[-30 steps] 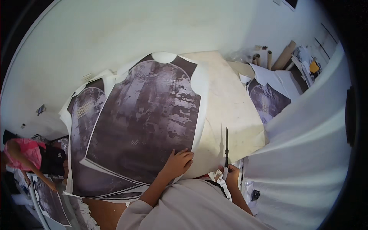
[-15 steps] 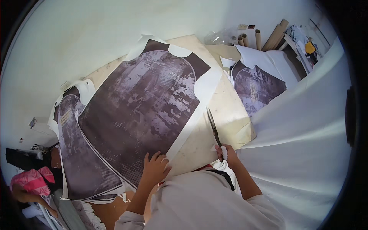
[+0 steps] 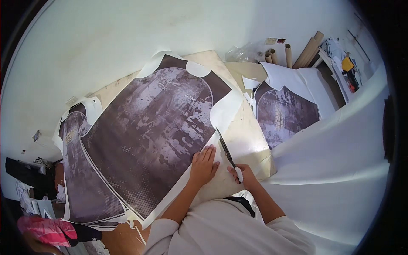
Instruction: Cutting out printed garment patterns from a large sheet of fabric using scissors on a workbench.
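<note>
Rests the left hand (image 3: 205, 165) just below centre, at about 4 o'clock on the edge of the large printed shirt panel (image 3: 157, 127), fingers straight, slightly spread and laid flat. Grips long-bladed scissors (image 3: 226, 148) in the right hand (image 3: 245, 175), toward 5 o'clock, fingers curled closed round the white-wrapped handle. Points the blades to 11 o'clock, tips at the panel's white margin (image 3: 229, 108); impossible to tell whether touching. Spreads the panel, dark purple-grey with paler blotches, across the pale surface (image 3: 253, 142), from the centre toward 9 o'clock. Between 8 and 9 o'clock, partly under it, a similar narrower-looking panel (image 3: 87, 174). At 3 o'clock, beyond the surface, another dark printed panel (image 3: 284, 112). Toward 1 and 2 o'clock, clear plastic wrapping (image 3: 244, 54) and cardboard tubes (image 3: 288, 56); at 4 o'clock, a white curtain (image 3: 323, 178). At 8 o'clock, a person in a pink top (image 3: 46, 230).
</note>
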`<state>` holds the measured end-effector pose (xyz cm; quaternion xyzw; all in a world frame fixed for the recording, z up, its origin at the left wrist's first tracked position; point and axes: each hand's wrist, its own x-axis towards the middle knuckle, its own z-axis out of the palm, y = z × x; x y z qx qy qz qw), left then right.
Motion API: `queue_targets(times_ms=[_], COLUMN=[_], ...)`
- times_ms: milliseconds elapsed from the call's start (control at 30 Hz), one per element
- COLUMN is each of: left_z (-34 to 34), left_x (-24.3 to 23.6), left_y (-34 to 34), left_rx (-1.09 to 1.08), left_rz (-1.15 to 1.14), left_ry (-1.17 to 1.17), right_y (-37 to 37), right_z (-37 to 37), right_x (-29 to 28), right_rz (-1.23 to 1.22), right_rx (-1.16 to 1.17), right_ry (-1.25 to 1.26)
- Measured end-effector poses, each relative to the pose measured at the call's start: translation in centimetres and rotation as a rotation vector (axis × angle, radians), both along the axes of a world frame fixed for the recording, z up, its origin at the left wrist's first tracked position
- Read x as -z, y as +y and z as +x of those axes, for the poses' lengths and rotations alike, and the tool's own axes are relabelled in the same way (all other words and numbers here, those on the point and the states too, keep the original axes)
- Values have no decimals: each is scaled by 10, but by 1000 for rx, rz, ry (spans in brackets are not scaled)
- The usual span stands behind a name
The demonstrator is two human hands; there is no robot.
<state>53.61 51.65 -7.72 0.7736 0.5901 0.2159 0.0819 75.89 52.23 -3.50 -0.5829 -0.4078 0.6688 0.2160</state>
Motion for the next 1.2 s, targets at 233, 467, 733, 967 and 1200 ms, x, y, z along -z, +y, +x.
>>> queue_targets(times_ms=[233, 467, 733, 967, 1200], left_z=[-14, 2, -1, -18, -22], left_x=[-7, -3, 6, 9, 17], left_y=[9, 7, -4, -3, -3], left_rx=[-15, 5, 12, 8, -38], left_rz=[-38, -71, -79, -106, -34], left_ry=[4, -4, -55, -358, -684], right_y=[21, 25, 16, 24, 43], right_z=[-31, -39, -72, -97, -129], right_x=[-4, 31, 30, 36, -1], right_rz=[-55, -5, -1, -8, -100], right_rx=[105, 180, 202, 317, 433], right_ry=[55, 194, 198, 443, 473])
